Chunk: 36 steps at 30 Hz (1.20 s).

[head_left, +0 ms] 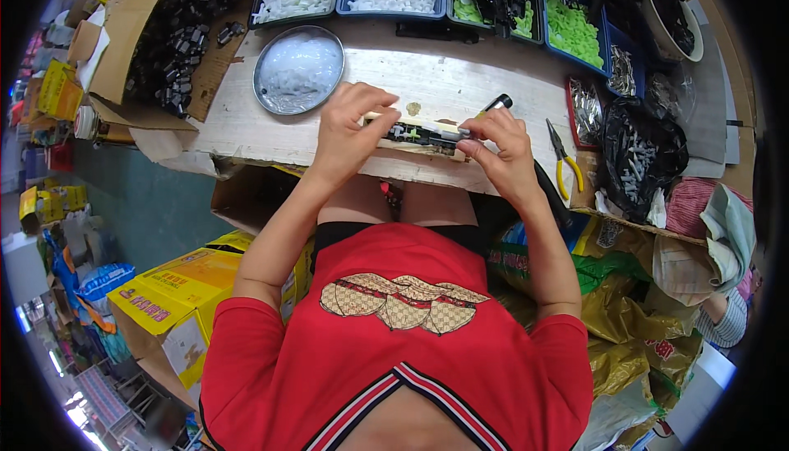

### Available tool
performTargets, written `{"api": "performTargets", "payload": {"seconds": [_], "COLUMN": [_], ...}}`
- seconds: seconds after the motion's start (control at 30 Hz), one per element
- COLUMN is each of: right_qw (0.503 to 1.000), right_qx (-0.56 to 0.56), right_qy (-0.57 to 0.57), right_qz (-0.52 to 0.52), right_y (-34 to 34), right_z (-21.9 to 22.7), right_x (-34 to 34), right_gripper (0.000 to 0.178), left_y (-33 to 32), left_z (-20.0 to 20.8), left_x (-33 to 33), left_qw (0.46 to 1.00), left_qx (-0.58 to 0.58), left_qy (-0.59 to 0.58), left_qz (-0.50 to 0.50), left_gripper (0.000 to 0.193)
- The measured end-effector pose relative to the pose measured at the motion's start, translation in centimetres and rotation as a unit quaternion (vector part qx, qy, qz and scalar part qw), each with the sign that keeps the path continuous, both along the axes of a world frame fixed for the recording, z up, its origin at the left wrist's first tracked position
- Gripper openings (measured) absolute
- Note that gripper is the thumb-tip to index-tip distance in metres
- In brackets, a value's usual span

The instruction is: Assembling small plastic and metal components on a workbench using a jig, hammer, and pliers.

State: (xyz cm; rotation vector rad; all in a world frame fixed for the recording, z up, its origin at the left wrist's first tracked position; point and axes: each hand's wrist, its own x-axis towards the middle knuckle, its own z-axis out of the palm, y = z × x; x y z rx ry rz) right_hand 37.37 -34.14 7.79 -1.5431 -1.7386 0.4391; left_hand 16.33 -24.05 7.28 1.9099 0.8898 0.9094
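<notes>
Close to the table's near edge lies a long, narrow black assembly (423, 134) with small white and green parts along it. My left hand (349, 131) is at its left end, thumb and fingers closed on it. At the other end, my right hand (503, 145) pinches with thumb and forefinger around a small greyish part; the fingers partly hide it. Just behind my right hand rests a black-capped pen-like tool (497, 105). A round metal dish (261, 94) of whitish, translucent paste stands beyond my left hand.
Yellow-handled pliers (565, 163) lie right of my right hand. Blue bins (390, 12) of white and green parts line the back. A cardboard box (136, 32) of black pieces stands left. At right are a red tray (585, 114) of metal pieces and a black bag (662, 143).
</notes>
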Motion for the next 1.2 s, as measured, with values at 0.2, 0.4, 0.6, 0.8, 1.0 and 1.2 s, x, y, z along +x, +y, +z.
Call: {"api": "performTargets", "payload": {"seconds": [0.2,0.4,0.6,0.8,1.0,1.2], "right_qw": [0.997,0.996,0.994,0.992,0.993,0.994], "right_qx": [-0.069,-0.069,-0.060,-0.064,-0.079,-0.069], "right_qy": [-0.041,-0.063,-0.093,-0.103,-0.085,-0.084], "right_qz": [-0.001,0.006,0.025,0.018,0.016,0.024], "right_y": [-0.1,0.7,1.2,1.2,1.1,1.2], "right_z": [-0.6,-0.8,-0.3,-0.5,-0.5,-0.7], "right_x": [0.1,-0.5,-0.9,-0.9,-1.0,-0.9], "right_gripper": [0.017,0.015,0.014,0.014,0.016,0.016], "left_y": [-1.3,-1.3,-1.3,-1.4,-1.7,-1.7], "left_z": [-2.1,-2.7,-2.7,-3.2,-3.0,-2.9], "left_x": [0.7,1.1,1.2,0.9,1.0,1.1], "left_qw": [0.984,0.986,0.989,0.986,0.988,0.989], "left_qx": [0.141,0.114,0.101,0.139,0.128,0.122], "left_qy": [0.108,0.114,0.108,0.089,0.082,0.081], "left_qz": [-0.035,-0.027,-0.019,-0.033,-0.019,-0.014], "left_gripper": [0.023,0.025,0.025,0.020,0.019,0.019]}}
